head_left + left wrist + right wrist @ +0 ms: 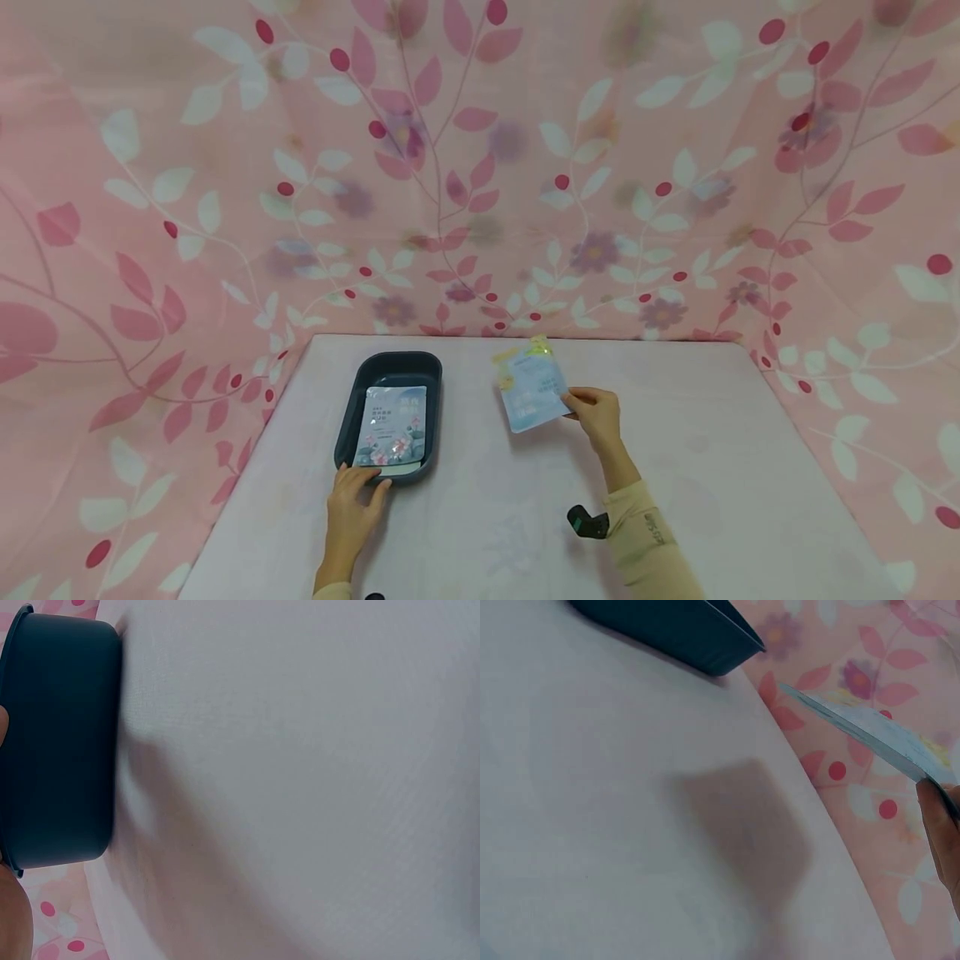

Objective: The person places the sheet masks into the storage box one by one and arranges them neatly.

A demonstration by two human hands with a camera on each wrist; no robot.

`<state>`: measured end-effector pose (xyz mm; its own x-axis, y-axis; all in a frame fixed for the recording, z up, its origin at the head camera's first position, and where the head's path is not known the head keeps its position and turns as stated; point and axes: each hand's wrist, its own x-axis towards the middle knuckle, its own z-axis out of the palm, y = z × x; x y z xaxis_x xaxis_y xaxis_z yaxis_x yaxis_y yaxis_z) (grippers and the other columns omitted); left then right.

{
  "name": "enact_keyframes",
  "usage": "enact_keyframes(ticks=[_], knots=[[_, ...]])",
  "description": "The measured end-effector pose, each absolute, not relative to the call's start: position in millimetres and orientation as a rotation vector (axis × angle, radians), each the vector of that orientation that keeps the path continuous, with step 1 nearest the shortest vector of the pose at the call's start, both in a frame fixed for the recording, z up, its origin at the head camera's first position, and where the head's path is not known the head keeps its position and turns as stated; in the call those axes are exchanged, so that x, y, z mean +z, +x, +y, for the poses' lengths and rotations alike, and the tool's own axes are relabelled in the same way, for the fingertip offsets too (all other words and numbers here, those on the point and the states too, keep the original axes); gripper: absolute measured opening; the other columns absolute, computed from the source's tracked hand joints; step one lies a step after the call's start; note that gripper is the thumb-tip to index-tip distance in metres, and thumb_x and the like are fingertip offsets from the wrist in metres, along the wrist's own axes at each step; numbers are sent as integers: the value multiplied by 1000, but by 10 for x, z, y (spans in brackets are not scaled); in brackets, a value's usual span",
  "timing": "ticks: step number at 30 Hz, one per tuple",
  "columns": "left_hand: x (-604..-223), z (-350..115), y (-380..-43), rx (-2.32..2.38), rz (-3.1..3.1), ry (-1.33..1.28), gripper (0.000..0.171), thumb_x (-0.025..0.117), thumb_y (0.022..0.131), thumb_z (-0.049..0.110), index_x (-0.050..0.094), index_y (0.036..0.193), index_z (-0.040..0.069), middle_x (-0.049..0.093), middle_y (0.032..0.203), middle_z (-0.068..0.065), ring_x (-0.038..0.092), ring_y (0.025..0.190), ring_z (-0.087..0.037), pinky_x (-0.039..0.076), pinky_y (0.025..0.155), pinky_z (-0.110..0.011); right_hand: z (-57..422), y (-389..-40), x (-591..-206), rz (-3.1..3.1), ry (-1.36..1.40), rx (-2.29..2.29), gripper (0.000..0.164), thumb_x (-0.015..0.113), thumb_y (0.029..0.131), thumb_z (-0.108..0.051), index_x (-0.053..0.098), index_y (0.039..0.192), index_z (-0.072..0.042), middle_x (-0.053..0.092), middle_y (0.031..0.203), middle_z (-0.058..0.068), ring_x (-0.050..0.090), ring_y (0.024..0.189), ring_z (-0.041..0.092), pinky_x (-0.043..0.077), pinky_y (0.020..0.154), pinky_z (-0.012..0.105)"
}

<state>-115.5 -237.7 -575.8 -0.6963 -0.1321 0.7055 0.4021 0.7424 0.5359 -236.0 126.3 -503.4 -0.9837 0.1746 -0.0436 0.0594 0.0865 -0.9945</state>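
My right hand (597,414) pinches a flat light-blue packet with yellow corners (534,387) by its right edge. The packet is held above the table, tilted, and the right wrist view shows it nearly edge-on (870,739) beside the fingers (939,829). At the left stands a dark blue rectangular basin (433,375). Inside it lies a blue packet with pink flowers (392,425), over a pale item (401,470) that is mostly covered. My left hand (352,508) holds the basin's near rim; in the left wrist view only bits of it show beside the basin wall (64,742).
A white cloth covers the table (480,517). Pink floral fabric (480,167) hangs behind it and along both sides. A small black device (587,522) sits at the right sleeve's wrist. The held packet casts a shadow (754,825) on the cloth.
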Motion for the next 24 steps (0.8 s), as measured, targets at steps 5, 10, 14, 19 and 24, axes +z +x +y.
enact_keyframes(ticks=[5,10,14,19,24], knots=[[-5766,-2383,-1165,-887,-2170,-212,26,81,59,-10,67,80,-7,66,78,-16,60,78,-30,35,98,-54,1090,-2357,-5020,-2226,-212,2098,22,65,82,9,63,101,18,67,89,24,66,64,13,58,64,27],[-5750,-2386,-1157,-893,-2181,-194,25,81,60,-9,67,81,-8,66,78,-17,60,79,-30,32,108,-41,909,-2347,-5004,-2216,-209,2153,20,65,81,9,63,99,18,67,86,22,66,63,14,58,63,27],[-5738,-2383,-1151,-892,-2168,-202,26,81,59,-10,67,81,-8,66,78,-17,60,78,-31,30,110,-34,769,-2328,-5004,-2206,-200,2202,21,65,81,9,64,100,17,67,88,22,67,64,15,58,65,29],[-5742,-2377,-1149,-891,-2166,-205,27,82,58,-11,67,80,-7,66,78,-17,60,77,-31,32,109,-37,608,-2291,-5036,-2208,-197,2236,21,66,81,8,64,100,17,67,87,20,66,64,16,58,66,32],[-5754,-2380,-1147,-885,-2174,-190,29,83,57,-11,67,80,-7,67,79,-16,61,79,-30,35,102,-51,466,-2261,-5066,-2190,-170,2281,20,65,81,8,63,98,18,66,86,21,66,64,16,58,63,29]])
